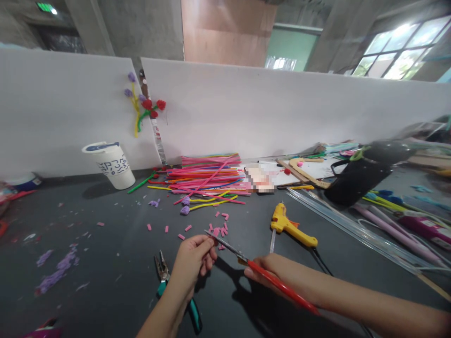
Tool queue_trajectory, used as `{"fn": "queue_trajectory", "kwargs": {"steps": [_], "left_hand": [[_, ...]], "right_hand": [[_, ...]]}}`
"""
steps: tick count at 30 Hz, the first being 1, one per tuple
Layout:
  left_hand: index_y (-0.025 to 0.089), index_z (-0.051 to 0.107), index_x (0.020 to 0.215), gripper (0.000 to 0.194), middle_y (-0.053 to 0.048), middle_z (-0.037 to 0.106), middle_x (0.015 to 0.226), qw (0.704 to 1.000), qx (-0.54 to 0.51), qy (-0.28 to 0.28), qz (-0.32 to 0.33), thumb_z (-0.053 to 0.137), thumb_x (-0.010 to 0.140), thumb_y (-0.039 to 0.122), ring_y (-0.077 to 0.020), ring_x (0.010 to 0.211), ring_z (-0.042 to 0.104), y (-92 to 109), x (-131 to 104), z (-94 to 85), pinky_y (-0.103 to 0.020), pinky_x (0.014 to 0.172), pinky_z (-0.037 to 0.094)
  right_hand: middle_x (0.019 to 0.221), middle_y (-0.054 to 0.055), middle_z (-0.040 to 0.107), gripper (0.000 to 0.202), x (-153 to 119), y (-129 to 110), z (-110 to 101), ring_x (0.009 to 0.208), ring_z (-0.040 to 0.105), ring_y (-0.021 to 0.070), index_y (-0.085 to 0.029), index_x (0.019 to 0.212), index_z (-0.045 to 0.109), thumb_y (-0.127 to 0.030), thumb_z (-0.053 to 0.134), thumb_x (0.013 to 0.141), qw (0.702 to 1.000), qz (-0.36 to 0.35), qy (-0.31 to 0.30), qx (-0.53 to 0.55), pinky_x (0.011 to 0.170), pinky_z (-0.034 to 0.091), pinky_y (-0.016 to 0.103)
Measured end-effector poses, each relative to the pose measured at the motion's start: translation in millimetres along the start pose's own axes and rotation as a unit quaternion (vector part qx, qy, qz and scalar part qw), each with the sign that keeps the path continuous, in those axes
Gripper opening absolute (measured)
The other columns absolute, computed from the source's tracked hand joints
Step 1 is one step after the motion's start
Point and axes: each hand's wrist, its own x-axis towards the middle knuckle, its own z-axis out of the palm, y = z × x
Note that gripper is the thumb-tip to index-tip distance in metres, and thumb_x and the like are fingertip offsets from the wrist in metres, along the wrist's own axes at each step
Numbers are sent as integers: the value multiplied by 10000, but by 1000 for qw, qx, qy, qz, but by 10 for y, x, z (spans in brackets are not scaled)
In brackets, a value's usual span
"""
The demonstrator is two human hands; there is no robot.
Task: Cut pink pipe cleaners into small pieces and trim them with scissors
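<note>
My right hand [262, 268] is closed around a pair of scissors with red handles [282, 286]. The metal blades point left and reach my left hand [195, 256], whose thumb and forefinger are pinched together at the tip. Whatever sits in that pinch is too small and covered to make out, though pink shows right by the blade tips. Just beyond the fingertips, several short pink pieces [224, 227] lie scattered on the dark table. Under my left forearm are needle-nose pliers [162, 270] with teal grips, their jaws apart.
A yellow glue gun [289, 225] with its cord lies right of centre. Behind are a pile of coloured pipe cleaners [207, 176] and a white cup [114, 166]. At right stand a black bottle [362, 173] and clear glue sticks [345, 225]. Purple fuzz [59, 270] lies left.
</note>
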Motion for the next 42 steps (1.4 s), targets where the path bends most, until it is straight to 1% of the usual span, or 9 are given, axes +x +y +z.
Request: {"fn": "queue_trajectory", "kwargs": {"steps": [4, 10, 14, 18, 22, 26, 32, 36, 42], "left_hand": [[118, 523, 517, 221, 18, 519, 431, 1000, -6, -3, -18, 545, 655, 289, -16, 286, 347, -25, 22, -6, -131, 279, 188], [111, 557, 627, 192, 23, 526, 464, 1000, -17, -6, -16, 547, 671, 298, -22, 304, 371, -34, 19, -13, -127, 285, 204], [112, 575, 698, 234, 24, 537, 491, 998, -12, -55, 1, 527, 703, 340, -29, 314, 406, -13, -25, 23, -126, 287, 241], [116, 571, 686, 236, 21, 551, 489, 996, 2, -90, 6, 531, 706, 348, -35, 319, 434, 45, -71, 65, -126, 288, 267], [115, 565, 675, 229, 26, 547, 462, 996, 8, -87, 12, 526, 711, 337, -24, 291, 409, 74, -88, 81, -119, 279, 252], [117, 548, 634, 230, 9, 570, 497, 992, 13, -127, 3, 528, 708, 334, -33, 308, 440, 45, -96, 87, -122, 277, 273], [126, 520, 592, 226, 10, 566, 474, 982, 43, -185, -14, 508, 721, 311, -31, 298, 441, 38, -132, 81, -116, 272, 260], [130, 522, 620, 192, 9, 569, 477, 975, 47, -215, -31, 517, 712, 299, -37, 297, 451, 30, -148, 83, -119, 267, 252], [119, 548, 634, 221, 3, 565, 474, 975, 50, -213, -39, 519, 705, 326, -41, 291, 447, 8, -146, 105, -126, 262, 247]], "right_hand": [[483, -61, 279, 433, 62, 100, 34, 438, 226, 61, -174, 543, 392, -564, 387, 730, 1000, -11, -2, 9, 396, 198, 194], [438, -71, 336, 476, 153, 200, 82, 319, 296, 51, -182, 612, 426, -645, 360, 698, 992, 43, -31, 116, 330, 258, 183], [364, -67, 362, 494, 191, 137, -3, 272, 348, 78, -180, 654, 448, -637, 281, 736, 981, 50, -21, 188, 297, 303, 190], [385, -37, 424, 550, 179, 0, -110, 316, 424, 99, -166, 698, 499, -632, 211, 758, 981, 8, -22, 191, 329, 350, 197], [382, -40, 434, 336, 210, -53, -109, 353, 447, 93, -165, 624, 476, -466, 404, 756, 992, -19, 9, 126, 377, 354, 181], [509, -49, 489, 124, 261, -100, -67, 434, 495, 84, -179, 683, 444, -288, 504, 690, 989, -55, 59, 122, 413, 360, 158], [377, -56, 449, 168, 262, -225, -70, 334, 439, 93, -181, 666, 458, -279, 355, 757, 989, -70, 29, 124, 348, 342, 174], [371, -47, 450, 179, 254, -233, -86, 326, 435, 89, -177, 580, 433, -247, 372, 733, 991, -67, 23, 113, 330, 331, 168], [411, -51, 477, 111, 239, -186, -104, 378, 491, 97, -172, 647, 485, -195, 388, 695, 992, -81, 24, 92, 364, 343, 159]]}}
